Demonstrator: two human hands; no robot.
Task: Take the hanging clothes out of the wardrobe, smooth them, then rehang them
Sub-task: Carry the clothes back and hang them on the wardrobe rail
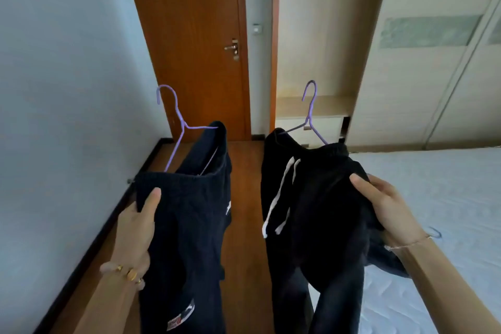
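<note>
My left hand (pixel 138 228) grips the waistband of dark navy trousers (pixel 187 225) that hang on a purple hanger (pixel 176 127), its hook pointing up. My right hand (pixel 385 203) grips black trousers (pixel 311 211) with a white drawstring (pixel 282 192), mounted on a second purple hanger (pixel 310 114). Both garments dangle in front of me, above the wooden floor. Ahead at the upper right stands the open wardrobe (pixel 320 35); its hanging space looks bare and its rail is blurred. A third purple hook (pixel 435 232) peeks out beside my right wrist.
A brown wooden door (pixel 195 35) is straight ahead, shut. A pale wall runs along the left. A bed with a white mattress (pixel 439 211) fills the right side. The wardrobe's sliding door (pixel 423 62) is pushed to the right. A strip of wooden floor (pixel 244 225) lies between wall and bed.
</note>
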